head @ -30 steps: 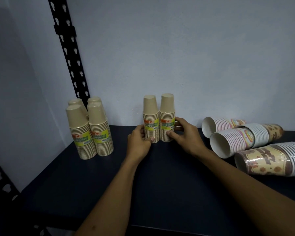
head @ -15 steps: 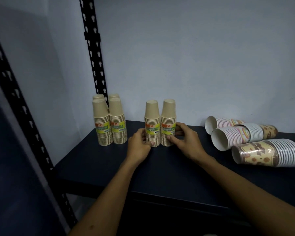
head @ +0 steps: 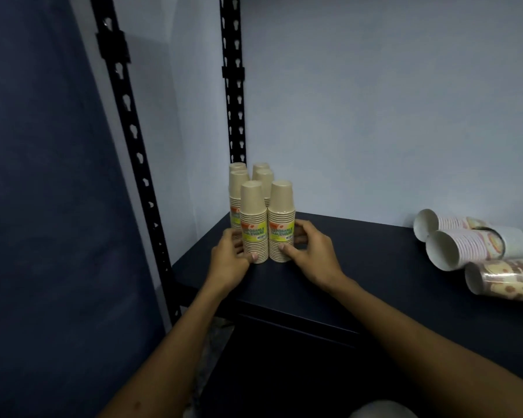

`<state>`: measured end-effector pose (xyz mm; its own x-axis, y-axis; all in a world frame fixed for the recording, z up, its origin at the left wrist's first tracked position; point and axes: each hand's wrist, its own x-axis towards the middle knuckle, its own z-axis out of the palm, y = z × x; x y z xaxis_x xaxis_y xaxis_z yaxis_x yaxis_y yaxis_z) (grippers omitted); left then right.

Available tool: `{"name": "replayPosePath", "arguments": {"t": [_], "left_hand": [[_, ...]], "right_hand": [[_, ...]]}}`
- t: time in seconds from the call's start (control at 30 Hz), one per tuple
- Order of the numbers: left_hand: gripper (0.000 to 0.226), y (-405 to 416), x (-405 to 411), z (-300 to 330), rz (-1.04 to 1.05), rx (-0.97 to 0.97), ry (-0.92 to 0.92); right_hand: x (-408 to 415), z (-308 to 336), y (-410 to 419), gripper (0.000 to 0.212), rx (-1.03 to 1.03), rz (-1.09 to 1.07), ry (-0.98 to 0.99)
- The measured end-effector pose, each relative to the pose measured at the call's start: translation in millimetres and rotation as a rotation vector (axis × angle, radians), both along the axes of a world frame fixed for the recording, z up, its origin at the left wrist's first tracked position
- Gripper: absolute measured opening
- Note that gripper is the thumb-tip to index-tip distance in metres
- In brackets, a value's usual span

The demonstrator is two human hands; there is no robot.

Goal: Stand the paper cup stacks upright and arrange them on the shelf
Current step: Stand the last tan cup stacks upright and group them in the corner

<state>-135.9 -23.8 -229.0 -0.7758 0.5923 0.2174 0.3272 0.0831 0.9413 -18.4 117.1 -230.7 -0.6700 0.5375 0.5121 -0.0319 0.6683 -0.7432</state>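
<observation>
Two upright tan paper cup stacks with yellow labels stand side by side on the dark shelf (head: 360,267): the left stack (head: 253,212) and the right stack (head: 281,211). My left hand (head: 228,260) grips the left stack at its base, and my right hand (head: 310,251) grips the right stack. Directly behind them, in the shelf's back left corner, several more tan stacks (head: 239,182) stand upright. Three patterned cup stacks (head: 471,247) lie on their sides at the right.
A black slotted upright (head: 233,86) rises in the back left corner and another black upright (head: 130,140) stands nearer at the left. A pale wall closes the back. The shelf's front edge (head: 284,309) runs just below my wrists.
Both hands have slid the pair of tan stacks leftward along the shelf until they stand right in front of the corner group. The view has swung left with them.
</observation>
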Motion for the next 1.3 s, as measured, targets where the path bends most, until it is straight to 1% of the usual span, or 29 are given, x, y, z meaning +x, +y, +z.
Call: {"name": "replayPosePath", "arguments": {"t": [0.1,0.23,0.33,0.6,0.67,0.8,0.9,1.0,1.1,1.3], "left_hand": [[0.055,-6.0,-8.0,-0.4,0.029,-0.009,0.008],[0.049,-6.1,-15.7,-2.4,0.066,-0.045,0.064],[0.048,-5.7,-18.6,-2.2,0.090,-0.056,0.090],[0.046,-8.2,-27.5,-1.2,0.069,-0.070,0.083],[0.047,-8.3,-27.2,-2.7,0.078,-0.077,0.097],[0.057,-8.4,-22.2,-4.9,0.121,-0.084,0.142],[0.058,-8.6,-18.2,-4.7,0.165,-0.076,0.145],[0.050,-7.7,-18.0,-6.3,0.183,-0.115,0.185],[0.046,-7.7,-19.0,-7.4,0.188,-0.123,0.206],[0.046,-7.3,-19.3,-7.9,0.181,-0.135,0.215]], "right_hand": [[-9.3,1.0,-7.1,0.048,-0.016,0.007,0.010],[-15.8,1.3,-8.3,0.049,-0.029,0.015,0.010],[-20.4,3.4,-6.9,0.049,-0.035,0.027,-0.007],[-25.9,4.3,-7.1,0.051,-0.058,0.028,-0.002],[-24.9,3.9,-7.4,0.052,-0.075,0.032,-0.004],[-25.0,2.3,-5.2,0.054,-0.150,0.027,-0.031],[-26.5,-0.7,-2.3,0.046,-0.180,0.017,-0.050],[-27.5,-2.8,-1.4,0.036,-0.153,0.015,-0.061],[-28.1,-4.4,-0.3,0.035,-0.133,0.011,-0.060],[-28.3,-6.9,1.4,0.036,-0.106,-0.006,-0.069]]}}
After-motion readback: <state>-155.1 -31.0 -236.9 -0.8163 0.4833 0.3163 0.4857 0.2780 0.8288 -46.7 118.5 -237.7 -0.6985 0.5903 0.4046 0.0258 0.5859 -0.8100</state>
